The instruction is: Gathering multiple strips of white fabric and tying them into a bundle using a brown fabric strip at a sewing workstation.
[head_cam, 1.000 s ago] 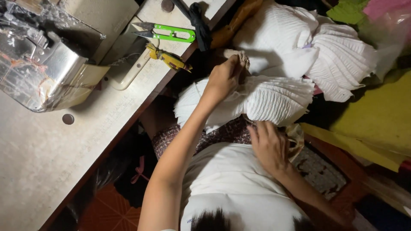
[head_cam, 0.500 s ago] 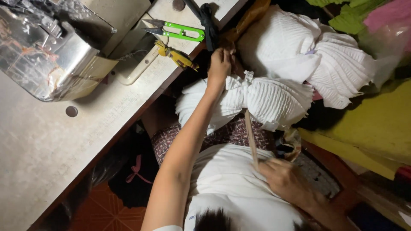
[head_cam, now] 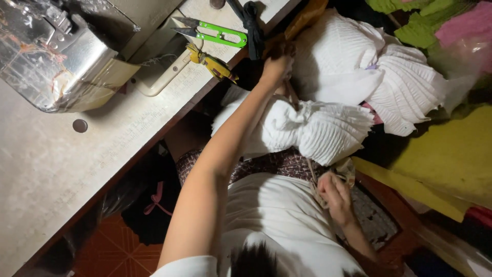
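A bundle of white pleated fabric [head_cam: 318, 128] lies on my lap, cinched in the middle by a thin beige strip [head_cam: 310, 169]. My left hand [head_cam: 277, 64] reaches over the far side of the bundle, fingers closed on the far end of the strip by the table's edge. Close to my body, my right hand [head_cam: 335, 195] is closed on the near end of the strip. The strip runs taut across the bundle between both hands.
A sewing machine [head_cam: 56, 56] stands on the beige table [head_cam: 77, 169] at left, with green thread snips [head_cam: 215, 33] and a yellow tool [head_cam: 212, 64] near the edge. More white pleated fabric [head_cam: 369, 72] and yellow cloth [head_cam: 451, 154] lie at right.
My right hand has drawn the strip's near end back toward my body. My left hand has stretched farther out past the bundle, so the strip now runs tight.
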